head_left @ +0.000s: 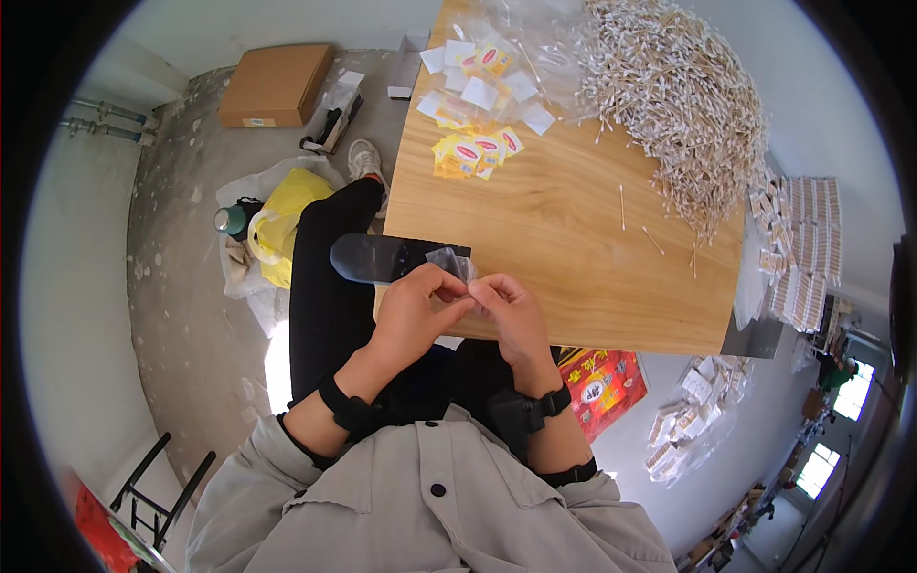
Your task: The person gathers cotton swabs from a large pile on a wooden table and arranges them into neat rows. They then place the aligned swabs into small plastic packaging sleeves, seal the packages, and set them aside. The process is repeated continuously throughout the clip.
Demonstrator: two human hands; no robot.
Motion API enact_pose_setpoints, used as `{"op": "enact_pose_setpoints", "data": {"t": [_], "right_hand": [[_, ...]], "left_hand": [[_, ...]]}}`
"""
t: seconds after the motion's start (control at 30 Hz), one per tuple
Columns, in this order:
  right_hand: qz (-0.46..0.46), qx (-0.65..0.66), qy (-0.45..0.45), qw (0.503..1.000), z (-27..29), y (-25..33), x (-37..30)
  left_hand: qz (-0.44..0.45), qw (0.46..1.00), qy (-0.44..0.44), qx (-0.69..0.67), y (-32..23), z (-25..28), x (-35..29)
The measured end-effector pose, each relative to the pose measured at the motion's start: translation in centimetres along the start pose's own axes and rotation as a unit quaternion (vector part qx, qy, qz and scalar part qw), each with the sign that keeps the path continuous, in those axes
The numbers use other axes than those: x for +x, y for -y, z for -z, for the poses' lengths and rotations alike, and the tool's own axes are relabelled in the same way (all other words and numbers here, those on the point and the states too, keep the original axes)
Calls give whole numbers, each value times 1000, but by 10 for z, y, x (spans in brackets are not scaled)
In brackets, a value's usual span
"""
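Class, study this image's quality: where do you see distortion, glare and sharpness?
Head view: black corners, with the grey floor's edge bowing along the left wall; head view: windows at right washed out white, clear plastic glinting atop the table; head view: left hand and right hand reasonably sharp.

Pale, smooth wall [72, 277] at nine o'clock, carrying horizontal grey metal pipes [107, 119] at ten; mottled grey concrete floor [181, 286] with pale specks, just inside it. Rectangular light-brown wood-grain tabletop [554, 220], extending chiefly from twelve to four o'clock. Black tubular furniture frame [156, 495] at eight. Two bright, white, gridded windows [818, 469], near four, glowing with daylight beside darker surroundings.
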State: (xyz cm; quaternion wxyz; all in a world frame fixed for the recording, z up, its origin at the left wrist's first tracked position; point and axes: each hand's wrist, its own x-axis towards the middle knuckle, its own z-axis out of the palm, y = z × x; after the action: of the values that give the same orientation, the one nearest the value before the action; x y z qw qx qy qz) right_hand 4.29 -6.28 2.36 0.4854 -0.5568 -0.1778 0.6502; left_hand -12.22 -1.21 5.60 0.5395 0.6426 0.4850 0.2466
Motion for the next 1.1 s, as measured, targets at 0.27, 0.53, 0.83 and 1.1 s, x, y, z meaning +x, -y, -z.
{"op": "enact_pose_setpoints", "data": {"t": [0.27, 0.53, 0.83, 1.1], "right_hand": [[-39, 58, 12, 997, -6, 6, -4], [135, -194, -74, 969, -18, 8, -3], [-5, -32, 91, 995, -8, 22, 0], [-27, -51, 93, 994, -3, 12, 1]], "left_hand": [[115, 985, 28, -128, 6, -4, 2], [-33, 997, -53, 53, -2, -10, -3], [-204, 955, -8, 217, -18, 13, 3], [-187, 956, 74, 215, -5, 20, 3]]}}
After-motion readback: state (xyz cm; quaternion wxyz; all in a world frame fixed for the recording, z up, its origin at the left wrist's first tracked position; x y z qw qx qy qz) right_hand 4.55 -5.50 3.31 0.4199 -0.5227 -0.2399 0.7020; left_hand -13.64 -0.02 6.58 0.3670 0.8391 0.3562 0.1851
